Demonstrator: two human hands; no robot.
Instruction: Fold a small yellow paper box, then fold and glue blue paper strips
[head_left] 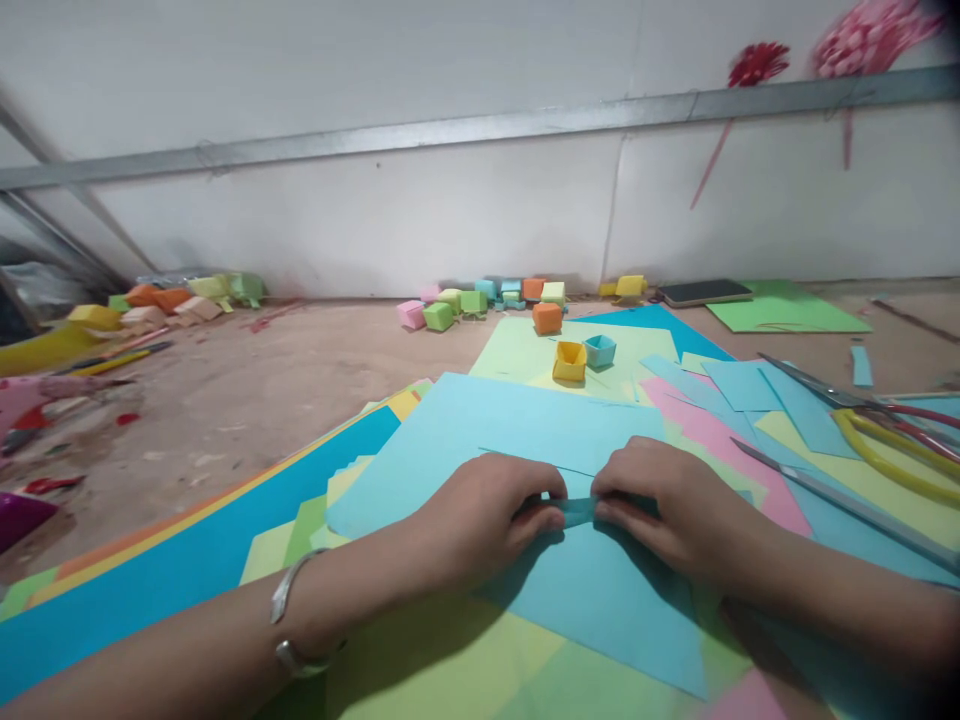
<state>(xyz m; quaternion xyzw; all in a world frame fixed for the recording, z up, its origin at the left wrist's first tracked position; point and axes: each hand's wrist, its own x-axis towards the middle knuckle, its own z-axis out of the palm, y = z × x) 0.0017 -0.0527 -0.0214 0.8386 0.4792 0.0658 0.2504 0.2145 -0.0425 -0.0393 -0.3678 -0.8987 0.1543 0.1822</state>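
Between my hands is a small folded strip of light blue paper [577,512]. My left hand [495,505] pinches its left end with thumb and fingers, and a silver bangle circles that wrist. At the strip's right end, my right hand [660,500] grips in the same way. Both hands hover over or rest on a large light blue sheet [450,430]; I cannot tell which. Beyond them stand two small open paper boxes, one yellow [569,362] and one blue [600,351].
Scissors with yellow handles [900,460] and another pair with red handles [911,415] lie at the right among cut paper. Folded paper cubes [472,303] line the wall. A dark phone-like slab [705,292] touches a green sheet [787,307]. Stacked coloured sheets [187,570] spread leftward.
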